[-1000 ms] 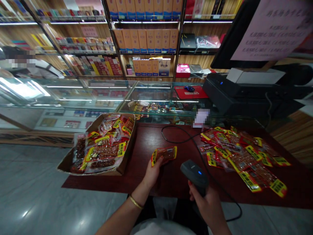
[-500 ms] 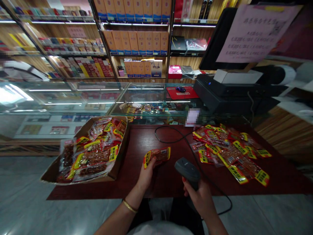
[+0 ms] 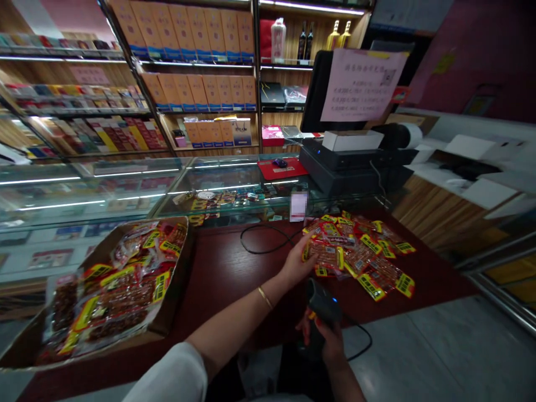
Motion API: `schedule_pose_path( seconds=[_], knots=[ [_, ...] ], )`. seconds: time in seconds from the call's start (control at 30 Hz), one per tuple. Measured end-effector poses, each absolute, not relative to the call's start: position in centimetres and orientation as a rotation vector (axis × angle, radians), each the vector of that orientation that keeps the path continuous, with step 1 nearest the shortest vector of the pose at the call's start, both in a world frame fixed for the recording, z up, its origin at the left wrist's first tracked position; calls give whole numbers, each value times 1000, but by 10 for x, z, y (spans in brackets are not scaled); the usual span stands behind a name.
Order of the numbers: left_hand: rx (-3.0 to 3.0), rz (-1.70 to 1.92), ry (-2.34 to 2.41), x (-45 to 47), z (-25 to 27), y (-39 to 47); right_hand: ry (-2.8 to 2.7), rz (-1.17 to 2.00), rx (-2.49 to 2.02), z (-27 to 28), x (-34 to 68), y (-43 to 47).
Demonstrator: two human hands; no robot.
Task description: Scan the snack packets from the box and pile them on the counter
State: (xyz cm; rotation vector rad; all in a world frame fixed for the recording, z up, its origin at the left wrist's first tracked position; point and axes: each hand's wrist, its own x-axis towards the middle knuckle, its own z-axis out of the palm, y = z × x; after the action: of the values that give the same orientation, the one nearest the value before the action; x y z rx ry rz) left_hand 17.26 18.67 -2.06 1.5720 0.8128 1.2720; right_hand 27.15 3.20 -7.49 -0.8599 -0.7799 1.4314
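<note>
My left hand (image 3: 299, 261) reaches across to the pile, its fingers closed on the left end of a red and yellow snack packet (image 3: 327, 257). This packet lies against the near left side of the heap of similar snack packets (image 3: 363, 258). Below it, close to the table's front edge, my right hand (image 3: 329, 338) grips a dark barcode scanner (image 3: 323, 304) by its handle. A small blue light shows on the scanner's head. On the left, an open cardboard box (image 3: 170, 312) holds several more clear and yellow snack packets (image 3: 125, 285).
The scanner's black cable (image 3: 247, 248) loops over the dark red table (image 3: 218, 268). A small upright card (image 3: 298, 206) stands behind the heap. Beyond are a glass display counter (image 3: 167, 192), a red mouse pad (image 3: 268, 170) and a monitor (image 3: 316, 92) with a paper notice.
My left hand has carried the packet rightward from mid-table to the heap. My right hand still holds the scanner, now lit blue. The view has turned to the right.
</note>
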Motion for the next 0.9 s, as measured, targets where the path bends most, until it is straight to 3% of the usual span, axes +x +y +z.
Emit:
schedule_pose_path(
  seconds=[0.13,0.27,0.9],
  knots=[
    [2419,963,810,203,-36,197,-692,1392,-766,-76,268,33],
    [2841,606,691,219,-45,202,-620,1376,-679,-75,268,34],
    [2888,426,928,283,-36,225,-618,1348,-618,-81,269,36]
  ],
)
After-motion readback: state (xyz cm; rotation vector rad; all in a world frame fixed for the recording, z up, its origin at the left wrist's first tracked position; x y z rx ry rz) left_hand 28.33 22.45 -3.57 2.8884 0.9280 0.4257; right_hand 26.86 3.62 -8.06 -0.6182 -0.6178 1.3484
